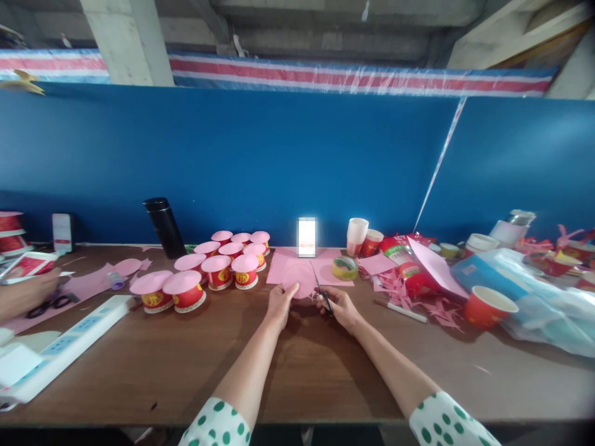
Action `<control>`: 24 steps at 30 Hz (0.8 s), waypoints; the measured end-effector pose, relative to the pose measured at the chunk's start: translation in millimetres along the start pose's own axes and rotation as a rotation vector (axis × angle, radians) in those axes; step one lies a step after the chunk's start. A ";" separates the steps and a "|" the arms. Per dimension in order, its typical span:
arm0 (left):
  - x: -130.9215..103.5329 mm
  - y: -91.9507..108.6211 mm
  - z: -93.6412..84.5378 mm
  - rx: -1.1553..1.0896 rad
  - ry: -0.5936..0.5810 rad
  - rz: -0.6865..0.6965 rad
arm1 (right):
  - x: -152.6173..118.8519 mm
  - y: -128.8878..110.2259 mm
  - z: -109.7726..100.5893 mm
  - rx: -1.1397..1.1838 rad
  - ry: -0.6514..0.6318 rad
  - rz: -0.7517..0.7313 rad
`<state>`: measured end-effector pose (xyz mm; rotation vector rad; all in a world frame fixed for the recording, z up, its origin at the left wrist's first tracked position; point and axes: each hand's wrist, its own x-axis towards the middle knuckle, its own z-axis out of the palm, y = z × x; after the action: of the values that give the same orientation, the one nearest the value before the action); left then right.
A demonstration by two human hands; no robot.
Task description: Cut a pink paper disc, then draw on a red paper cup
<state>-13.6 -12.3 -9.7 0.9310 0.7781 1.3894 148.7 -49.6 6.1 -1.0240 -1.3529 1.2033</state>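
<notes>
L hand pinches pink disc, R hand grips scissors, well in from table front edge; I'd turn disc, not scissors, w/ small snips.

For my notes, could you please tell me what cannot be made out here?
In the head view:
Left hand: fingertips beneath the disc, hidden by it.
Scissors: handles, partly covered by the right hand.
Co-worker's arm: cut off by the left edge.
Gold emblems: details, too small.
</notes>
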 end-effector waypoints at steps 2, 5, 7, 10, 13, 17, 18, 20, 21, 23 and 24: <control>-0.1 0.1 -0.2 0.002 -0.001 0.010 | -0.6 -1.3 0.3 -0.001 0.000 0.007; -0.3 0.1 -0.7 -0.005 -0.017 0.013 | -1.1 -1.3 0.1 -0.006 0.001 0.013; -0.4 0.1 -1.1 -0.005 -0.013 0.013 | -0.9 -0.5 -0.3 0.003 -0.006 0.010; -0.5 0.1 -1.1 -0.005 -0.008 0.011 | -0.4 0.8 -0.9 0.012 -0.020 0.004; -0.9 0.9 -0.2 -0.009 -0.007 0.005 | -0.1 0.9 -0.8 0.001 -0.013 0.006; -1.6 2.2 1.2 0.000 0.005 0.001 | -0.5 -1.4 0.5 -0.007 -0.004 0.004; -1.6 2.2 1.3 0.002 0.006 0.002 | -0.7 -2.0 0.7 -0.009 -0.004 0.005; -1.3 1.7 1.0 0.000 0.006 0.003 | -1.0 -2.8 1.1 -0.015 -0.004 0.006; -1.0 1.3 0.7 -0.003 0.006 0.001 | -1.0 -2.9 1.1 -0.019 -0.004 0.004; -0.4 0.3 -0.3 -0.004 0.010 0.005 | -1.1 -2.5 1.2 -0.027 -0.002 -0.002; -0.1 -0.1 -0.8 -0.002 0.011 0.009 | -1.0 -2.3 1.2 -0.031 0.001 -0.005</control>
<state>-14.2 -12.3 -10.1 0.9269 0.7812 1.4040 147.7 -51.1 8.2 -1.0422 -1.3763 1.1816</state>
